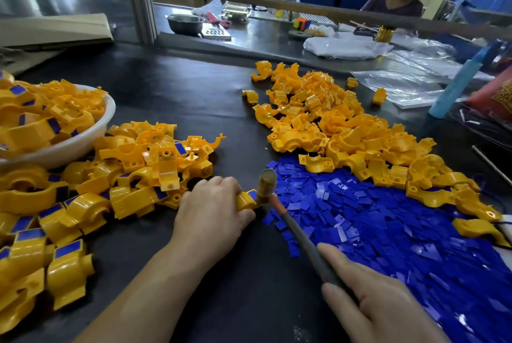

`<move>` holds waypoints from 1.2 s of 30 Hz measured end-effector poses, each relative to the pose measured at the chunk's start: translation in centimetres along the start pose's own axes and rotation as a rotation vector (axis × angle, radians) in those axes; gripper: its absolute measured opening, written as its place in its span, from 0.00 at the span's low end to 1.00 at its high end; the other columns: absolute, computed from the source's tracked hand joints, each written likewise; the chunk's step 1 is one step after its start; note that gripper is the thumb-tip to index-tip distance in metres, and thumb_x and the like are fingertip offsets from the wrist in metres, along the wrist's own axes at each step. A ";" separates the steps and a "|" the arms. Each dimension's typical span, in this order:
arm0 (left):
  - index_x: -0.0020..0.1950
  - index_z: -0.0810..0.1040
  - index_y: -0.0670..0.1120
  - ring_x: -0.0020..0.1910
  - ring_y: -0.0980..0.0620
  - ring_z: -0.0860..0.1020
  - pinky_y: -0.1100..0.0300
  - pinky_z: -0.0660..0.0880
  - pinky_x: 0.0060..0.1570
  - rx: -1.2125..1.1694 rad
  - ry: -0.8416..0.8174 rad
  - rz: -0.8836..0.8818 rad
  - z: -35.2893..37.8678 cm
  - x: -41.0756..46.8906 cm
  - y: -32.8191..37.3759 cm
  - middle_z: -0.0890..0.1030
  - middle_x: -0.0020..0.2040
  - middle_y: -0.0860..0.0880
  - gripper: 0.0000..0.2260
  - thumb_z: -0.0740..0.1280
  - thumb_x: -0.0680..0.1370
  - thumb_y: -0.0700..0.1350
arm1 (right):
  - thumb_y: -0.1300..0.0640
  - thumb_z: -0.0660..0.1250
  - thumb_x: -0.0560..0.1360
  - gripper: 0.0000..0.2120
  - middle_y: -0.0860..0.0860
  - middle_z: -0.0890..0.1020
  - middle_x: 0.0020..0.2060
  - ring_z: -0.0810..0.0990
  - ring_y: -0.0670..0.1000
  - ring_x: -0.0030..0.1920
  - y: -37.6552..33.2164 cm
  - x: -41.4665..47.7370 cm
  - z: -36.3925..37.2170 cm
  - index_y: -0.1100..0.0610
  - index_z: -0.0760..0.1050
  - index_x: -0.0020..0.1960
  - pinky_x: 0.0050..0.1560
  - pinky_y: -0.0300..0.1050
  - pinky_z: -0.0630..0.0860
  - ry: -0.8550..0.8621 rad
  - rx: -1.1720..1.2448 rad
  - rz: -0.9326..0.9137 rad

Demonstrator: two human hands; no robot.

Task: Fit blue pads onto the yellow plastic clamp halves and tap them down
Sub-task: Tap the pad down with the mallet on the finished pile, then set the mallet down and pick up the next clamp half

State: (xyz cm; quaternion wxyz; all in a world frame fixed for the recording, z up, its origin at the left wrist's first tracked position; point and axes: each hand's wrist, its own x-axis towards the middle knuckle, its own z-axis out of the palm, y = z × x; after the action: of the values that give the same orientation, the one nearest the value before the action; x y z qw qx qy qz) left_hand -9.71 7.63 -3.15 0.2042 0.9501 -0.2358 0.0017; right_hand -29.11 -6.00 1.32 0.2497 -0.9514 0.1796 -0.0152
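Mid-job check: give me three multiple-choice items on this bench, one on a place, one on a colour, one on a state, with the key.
1. Where does the white bowl stand?
A) at the far left of the table
B) between the hands
C) on the floor

2. What colour are the loose pads by the right hand?
A) green
B) blue
C) red

3. What is the right hand doing?
A) lying flat
B) pinching a pad
C) gripping the hammer

Key:
1 A, the bowl sits at the picture's left edge.
2 B, the heap is blue throughout.
3 C, its fingers hold the handle, with the head at the clamp half that the left hand holds.
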 end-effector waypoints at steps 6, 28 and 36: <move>0.61 0.75 0.57 0.55 0.55 0.74 0.54 0.76 0.53 -0.006 -0.006 0.006 -0.1 0.0 0.0 0.77 0.56 0.58 0.20 0.69 0.72 0.63 | 0.45 0.64 0.75 0.19 0.28 0.77 0.42 0.76 0.30 0.41 0.0 0.0 -2.2 0.23 0.59 0.53 0.36 0.27 0.71 0.044 0.127 0.080; 0.54 0.78 0.43 0.38 0.50 0.85 0.60 0.80 0.33 -1.938 -0.081 -0.342 -4.1 1.5 -1.3 0.86 0.46 0.44 0.27 0.58 0.77 0.66 | 0.39 0.59 0.75 0.23 0.40 0.74 0.51 0.73 0.43 0.53 10.8 3.6 -4.8 0.40 0.64 0.69 0.52 0.39 0.73 0.203 -0.649 0.274; 0.54 0.80 0.43 0.37 0.51 0.83 0.60 0.79 0.31 -1.812 -0.138 -0.305 -3.2 1.0 -0.5 0.85 0.43 0.45 0.29 0.63 0.69 0.67 | 0.42 0.62 0.75 0.33 0.53 0.60 0.74 0.63 0.58 0.70 13.2 12.7 -8.0 0.44 0.51 0.75 0.66 0.53 0.69 0.038 -0.682 0.379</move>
State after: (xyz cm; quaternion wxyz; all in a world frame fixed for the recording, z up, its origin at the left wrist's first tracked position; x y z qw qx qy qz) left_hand -8.25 8.84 -0.29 0.8536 0.4460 -0.0309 -0.2674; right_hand -22.64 -24.91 1.24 -0.0861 -0.9292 0.3516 0.0744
